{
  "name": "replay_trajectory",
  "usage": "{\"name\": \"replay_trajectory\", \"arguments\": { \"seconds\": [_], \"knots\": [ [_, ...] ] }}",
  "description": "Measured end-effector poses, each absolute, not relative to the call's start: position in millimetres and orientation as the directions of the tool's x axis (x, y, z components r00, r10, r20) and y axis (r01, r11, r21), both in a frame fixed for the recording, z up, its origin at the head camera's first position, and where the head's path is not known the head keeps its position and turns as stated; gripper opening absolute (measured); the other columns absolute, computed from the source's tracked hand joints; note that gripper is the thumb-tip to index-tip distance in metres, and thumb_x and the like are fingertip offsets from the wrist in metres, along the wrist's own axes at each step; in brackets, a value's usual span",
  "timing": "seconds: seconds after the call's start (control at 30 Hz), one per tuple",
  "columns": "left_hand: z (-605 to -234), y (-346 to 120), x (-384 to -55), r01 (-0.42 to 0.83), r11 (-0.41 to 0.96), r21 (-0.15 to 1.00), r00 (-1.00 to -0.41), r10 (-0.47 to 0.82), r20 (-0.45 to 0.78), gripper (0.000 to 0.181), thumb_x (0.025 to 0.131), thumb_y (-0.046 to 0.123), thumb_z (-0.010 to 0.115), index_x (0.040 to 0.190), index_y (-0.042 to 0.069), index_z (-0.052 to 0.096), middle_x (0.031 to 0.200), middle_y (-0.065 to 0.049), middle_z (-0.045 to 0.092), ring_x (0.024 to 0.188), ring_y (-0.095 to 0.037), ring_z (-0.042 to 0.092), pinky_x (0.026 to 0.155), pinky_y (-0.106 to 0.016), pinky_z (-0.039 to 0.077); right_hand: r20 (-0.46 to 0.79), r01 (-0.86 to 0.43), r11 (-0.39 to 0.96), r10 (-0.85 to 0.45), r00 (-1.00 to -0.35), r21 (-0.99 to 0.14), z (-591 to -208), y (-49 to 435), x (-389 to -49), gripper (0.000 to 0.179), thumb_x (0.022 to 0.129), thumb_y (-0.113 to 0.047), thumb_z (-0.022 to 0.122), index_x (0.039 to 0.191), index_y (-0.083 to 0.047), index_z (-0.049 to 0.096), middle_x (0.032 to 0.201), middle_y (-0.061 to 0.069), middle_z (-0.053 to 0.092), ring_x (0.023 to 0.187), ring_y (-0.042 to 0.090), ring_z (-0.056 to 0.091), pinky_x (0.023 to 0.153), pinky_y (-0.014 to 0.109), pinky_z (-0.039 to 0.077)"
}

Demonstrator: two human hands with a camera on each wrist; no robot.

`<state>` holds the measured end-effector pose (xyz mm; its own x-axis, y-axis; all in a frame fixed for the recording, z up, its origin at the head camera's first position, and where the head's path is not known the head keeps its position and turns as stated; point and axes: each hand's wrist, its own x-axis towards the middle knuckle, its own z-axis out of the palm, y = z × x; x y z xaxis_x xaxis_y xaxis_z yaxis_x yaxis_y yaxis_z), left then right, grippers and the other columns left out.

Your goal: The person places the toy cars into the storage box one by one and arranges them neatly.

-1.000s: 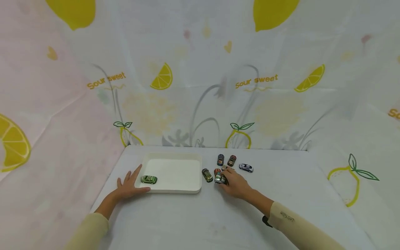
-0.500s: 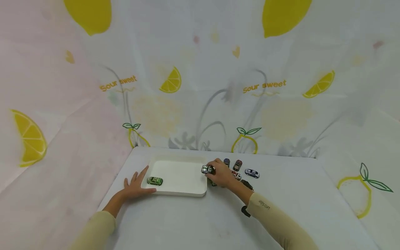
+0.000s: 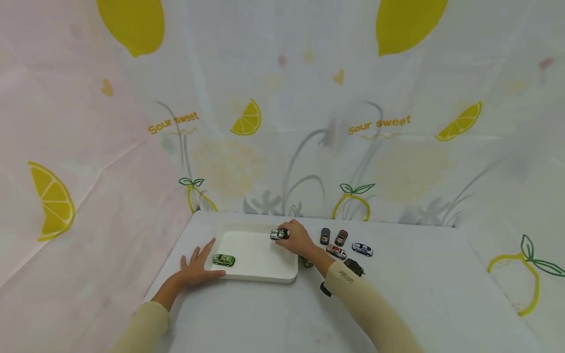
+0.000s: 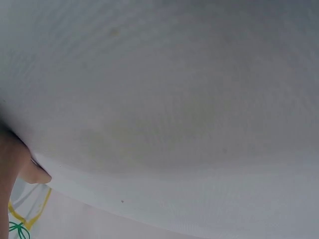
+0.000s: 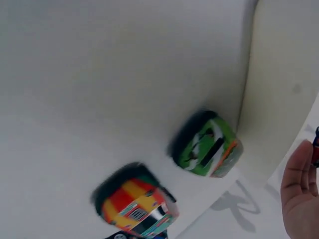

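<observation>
My right hand (image 3: 296, 239) pinches a white and green toy car (image 3: 278, 234) above the far right part of the white tray (image 3: 253, 278). In the right wrist view, that hand (image 5: 301, 194) shows at the right edge. My left hand (image 3: 197, 269) rests at the tray's near left corner, fingers spread and thumb along the front rim. Only part of this hand (image 4: 20, 167) shows at the left edge in the left wrist view. Inside the tray, a green toy car (image 3: 224, 260) sits near the left hand.
Right of the tray lie a blue car (image 3: 325, 236), a red and black car (image 3: 341, 238), a white and red car (image 3: 336, 252), a white car (image 3: 362, 249) and a dark car (image 3: 354, 266). Beside the tray wall are a green car (image 5: 209, 147) and an orange car (image 5: 137, 204).
My right hand has lifted the white and green toy car from the group at the right and carried it left over the tray. The left hand keeps its place at the tray.
</observation>
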<state>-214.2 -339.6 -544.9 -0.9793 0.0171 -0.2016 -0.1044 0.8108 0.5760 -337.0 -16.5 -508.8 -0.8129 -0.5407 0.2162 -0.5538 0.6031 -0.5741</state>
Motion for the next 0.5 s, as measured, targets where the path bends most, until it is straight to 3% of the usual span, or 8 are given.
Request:
{"name": "replay_trajectory", "arguments": {
  "seconds": [0.2, 0.5],
  "knots": [
    [-539.6, -338.6, -210.2, -0.095, 0.801, 0.591, -0.983, 0.019, -0.184, 0.117, 0.077, 0.06, 0.073, 0.159, 0.017, 0.002, 0.164, -0.024, 0.007, 0.147, -0.054, -0.005, 0.107, -0.075, -0.018, 0.149, -0.492, 0.607, -0.525, -0.838, -0.624, -505.2, -48.9, -335.9, 0.034, 0.083, -0.023, 0.08, 0.112, -0.007, 0.072, 0.101, 0.006, 0.068, 0.09, 0.016, 0.059, 0.078, 0.031, 0.05],
    [-552.1, -340.7, -215.0, -0.115, 0.808, 0.577, -0.983, -0.01, -0.182, 0.119, 0.076, 0.065, 0.071, 0.159, 0.016, 0.002, 0.165, -0.021, 0.007, 0.148, -0.052, -0.006, 0.107, -0.073, -0.02, 0.11, -0.453, 0.574, -0.532, -0.839, -0.682, -514.0, -82.4, -333.5, 0.029, 0.08, -0.015, 0.078, 0.108, -0.008, 0.074, 0.099, 0.006, 0.072, 0.088, 0.016, 0.06, 0.077, 0.03, 0.05]
  ]
}}
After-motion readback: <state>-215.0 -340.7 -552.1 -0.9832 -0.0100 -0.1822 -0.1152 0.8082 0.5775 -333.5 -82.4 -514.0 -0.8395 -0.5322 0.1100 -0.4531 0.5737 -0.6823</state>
